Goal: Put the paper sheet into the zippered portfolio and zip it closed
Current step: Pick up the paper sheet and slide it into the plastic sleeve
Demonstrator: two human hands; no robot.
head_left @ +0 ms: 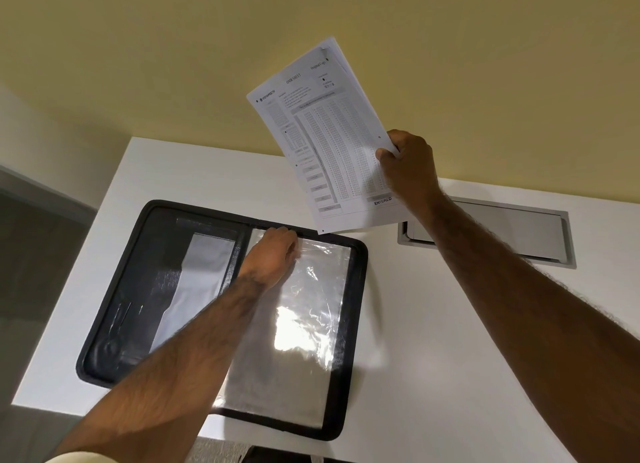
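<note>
Here, at a white desk (433,341), a person is working two-handed over an open portfolio (221,310) that is lying flat with its zip undone all round. Nearest the camera, the left forearm is reaching across the case, and the left hand (273,258) is pinching the top edge of a clear sleeve (301,324) on the right-hand panel, apparently lifting its mouth open. The plastic is glaring and crinkling under the light; it is looking thin, slick and floppy, likely to cling shut unless held apart at that top edge.

Farther off, the right hand (408,166) is gripping the sheet (329,140) by its right edge, thumb on the printed face and fingers behind, holding it in the air above the portfolio's far edge and clear of it. A second leaf is showing behind the top corner, so it may be more than one page, fastened there. The paper is standing nearly straight from a one-sided hold, which is suggesting something light and fairly crisp, yet easily creased; a grip nearer the upper end should be letting the bottom edge lead into the sleeve.

Beyond, a grey hatch (491,235) is sitting flush in the desk, below a yellow wall (207,64).
</note>
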